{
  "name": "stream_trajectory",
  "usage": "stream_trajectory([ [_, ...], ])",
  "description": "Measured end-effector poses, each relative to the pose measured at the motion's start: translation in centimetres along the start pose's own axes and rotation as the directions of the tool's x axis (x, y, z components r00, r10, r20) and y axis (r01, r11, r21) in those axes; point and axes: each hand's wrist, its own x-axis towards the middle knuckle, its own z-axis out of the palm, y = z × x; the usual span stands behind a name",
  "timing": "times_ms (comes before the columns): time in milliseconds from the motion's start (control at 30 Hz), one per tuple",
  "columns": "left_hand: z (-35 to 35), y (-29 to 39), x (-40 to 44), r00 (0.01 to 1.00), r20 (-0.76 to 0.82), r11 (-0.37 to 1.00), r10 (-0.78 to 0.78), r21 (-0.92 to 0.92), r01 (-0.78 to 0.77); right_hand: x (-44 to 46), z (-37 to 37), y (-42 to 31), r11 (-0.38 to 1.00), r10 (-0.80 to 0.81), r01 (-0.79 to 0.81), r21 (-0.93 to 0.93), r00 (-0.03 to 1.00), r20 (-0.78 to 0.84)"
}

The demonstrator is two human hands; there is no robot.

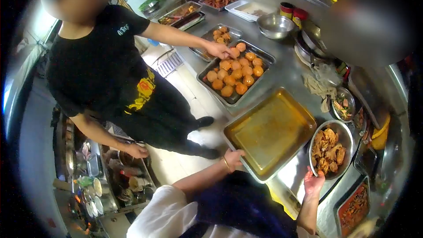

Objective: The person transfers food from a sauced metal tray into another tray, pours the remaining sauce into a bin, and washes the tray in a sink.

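My left hand, with a bangle at the wrist, grips the near left edge of a rectangular metal tray. A thin layer of yellow-brown oily liquid covers the tray's bottom. My right hand holds the near rim of a round steel bowl, thumb at the rim and the other fingers partly hidden beneath. Browned, cooked meat pieces are heaped in this bowl, just right of the tray. Beyond the tray stands another metal tray full of orange-brown balls.
A person in a black T-shirt stands at the left, one hand at the balls. Along the steel counter are an empty-looking bowl, a cloth, a small food bowl and a tray of reddish food. Another person is at the right.
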Motion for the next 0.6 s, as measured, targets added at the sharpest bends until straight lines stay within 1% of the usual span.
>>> stream_trajectory([
  [33, 0.4, 0.9, -0.7, 0.999, -0.054, 0.997, -0.01, 0.072, 0.014, 0.6, -1.1, -0.3, 1.0, -0.018, 0.017, 0.017, 1.0, 0.024],
  [67, 0.0, 1.1, -0.8, 0.99, -0.139, 0.996, -0.035, 0.082, 0.047, 1.6, -2.2, 0.0, 0.999, -0.023, 0.02, 0.036, 0.998, 0.067],
  [133, -0.6, 1.3, -1.1, 0.948, -0.308, 0.99, -0.085, 0.083, 0.116, 0.0, -1.1, 0.1, 0.997, 0.034, -0.044, 0.057, 0.985, 0.167],
  [167, -1.8, 0.5, -0.3, 0.931, -0.361, 0.998, -0.059, -0.016, 0.057, 1.1, -2.4, 0.6, 0.999, 0.0, -0.007, 0.044, 0.987, 0.158],
  [200, -1.3, 1.1, -0.8, 0.903, -0.409, 0.989, 0.13, -0.007, -0.146, -0.2, -0.8, 1.7, 0.99, -0.121, 0.121, 0.074, 0.993, -0.013],
  [233, -2.3, 1.7, -0.6, 0.903, -0.413, 0.99, 0.117, -0.025, -0.139, 2.3, -3.7, 1.6, 0.995, -0.091, 0.088, 0.047, 0.993, 0.073],
  [267, -3.1, 1.8, -0.4, 0.909, -0.407, 0.992, 0.089, -0.045, -0.118, -3.3, 1.9, 2.4, 0.996, -0.02, 0.018, -0.084, 0.999, -0.028],
  [300, -4.3, 1.1, 0.7, 0.898, -0.414, 0.98, 0.151, -0.058, -0.192, -3.8, 2.1, 3.6, 0.988, 0.058, -0.035, -0.15, 0.987, 0.15],
  [333, -5.9, -0.1, 2.5, 0.884, -0.417, 0.963, 0.21, -0.069, -0.261, -3.8, 1.8, 4.3, 0.973, 0.14, -0.073, -0.218, 0.939, 0.313],
  [367, -6.9, -0.7, 3.3, 0.87, -0.415, 0.942, 0.265, -0.081, -0.326, -2.6, 0.8, 5.0, 0.939, 0.244, -0.144, -0.312, 0.919, 0.31],
  [400, -6.6, -0.6, 3.0, 0.866, -0.412, 0.937, 0.282, -0.076, -0.341, -1.6, 0.2, 5.7, 0.891, 0.342, -0.209, -0.402, 0.892, 0.295],
  [433, -6.0, 0.0, 2.3, 0.862, -0.409, 0.931, 0.301, -0.069, -0.358, -2.9, 2.3, 6.9, 0.855, 0.29, -0.19, -0.482, 0.947, 0.142],
  [467, -5.6, 0.6, 1.7, 0.857, -0.405, 0.925, 0.319, -0.063, -0.374, -3.1, 3.0, 7.5, 0.809, 0.269, -0.133, -0.573, 0.95, 0.161],
  [533, -5.5, 0.6, 1.4, 0.874, -0.389, 0.941, 0.292, -0.049, -0.336, -2.2, 3.6, 8.3, 0.799, 0.335, -0.164, -0.578, 0.92, 0.202],
  [567, -5.3, 0.5, 1.4, 0.884, -0.379, 0.949, 0.274, -0.044, -0.314, -2.0, 3.9, 8.5, 0.801, 0.313, -0.122, -0.586, 0.919, 0.238],
  [600, -4.8, 0.6, 0.9, 0.881, -0.378, 0.944, 0.283, -0.049, -0.325, -3.3, 5.6, 8.9, 0.802, 0.292, -0.08, -0.593, 0.917, 0.271],
])
